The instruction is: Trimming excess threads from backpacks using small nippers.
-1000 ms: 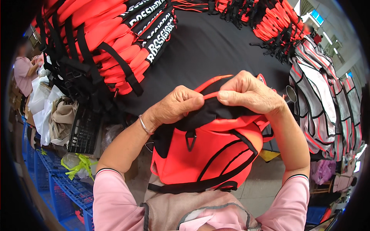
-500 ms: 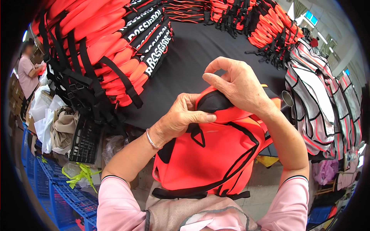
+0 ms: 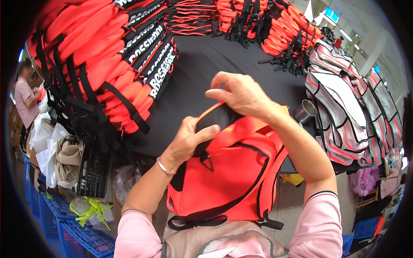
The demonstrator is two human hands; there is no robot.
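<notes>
A red backpack (image 3: 226, 185) with black straps and black trim lies against my front, partly over the near edge of the black-covered table. My left hand (image 3: 184, 144) grips its black top panel (image 3: 214, 118), thumb on top and the other fingers hidden beneath. The panel's orange edge is raised beside that hand. Just above it, my right hand (image 3: 245, 95) is closed, fingers curled in toward the thumb. What its fingertips hold, if anything, is too small to make out. The right wrist passes over the red upper part of the bag.
Stacked red-and-black backpacks (image 3: 103, 64) rise at the left, with more (image 3: 290, 36) along the back. Grey bags (image 3: 340, 107) pile at the right beside a metal cup (image 3: 305, 112). Blue crates (image 3: 77, 230) and a black basket (image 3: 94, 172) stand lower left. Another person (image 3: 26, 96) stands far left.
My hands and the bag's top have moved left in view. The bag's orange edge and black panel now show more. The whole scene has shifted left as my head turned.
</notes>
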